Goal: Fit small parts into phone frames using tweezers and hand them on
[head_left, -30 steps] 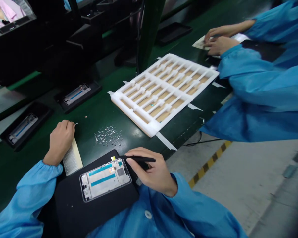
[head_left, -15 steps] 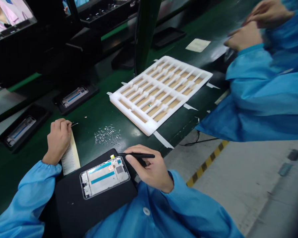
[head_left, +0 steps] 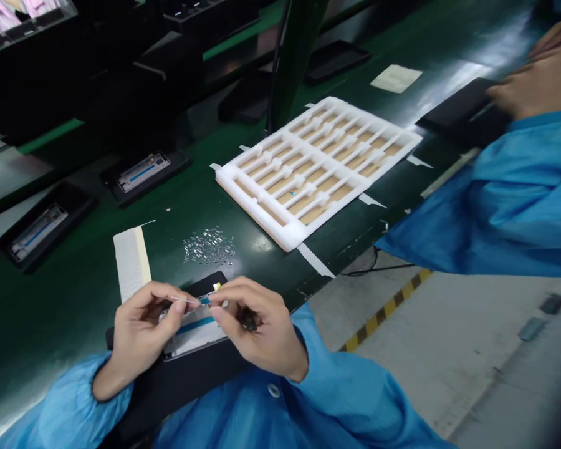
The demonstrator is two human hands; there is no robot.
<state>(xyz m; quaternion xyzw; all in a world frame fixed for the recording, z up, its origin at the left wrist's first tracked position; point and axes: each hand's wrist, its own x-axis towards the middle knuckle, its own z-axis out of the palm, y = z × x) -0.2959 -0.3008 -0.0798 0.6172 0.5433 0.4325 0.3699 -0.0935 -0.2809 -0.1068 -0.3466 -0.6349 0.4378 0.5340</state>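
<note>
Both my hands meet over a white phone frame (head_left: 194,330) with blue strips, which lies on a black pad (head_left: 187,374) at the near table edge. My left hand (head_left: 143,330) pinches one end of a thin clear strip (head_left: 184,300). My right hand (head_left: 252,324) is closed, its fingertips at the strip's other end, with dark tweezers (head_left: 249,323) tucked under its fingers. A white sheet of strips (head_left: 131,259) lies just beyond the pad, and a scatter of small clear parts (head_left: 208,244) sits to its right.
A white foam tray (head_left: 318,165) with several slots is taped to the green table (head_left: 75,274). Two black holders with phone frames (head_left: 143,171) (head_left: 37,227) lie at the left. A person in a blue coat (head_left: 509,199) works at the right over a black pad (head_left: 462,112).
My left hand left the strip sheet and came over the phone frame with a thin strip. My right hand moved left to meet it, tweezers now tucked under. The co-worker's hands moved right.
</note>
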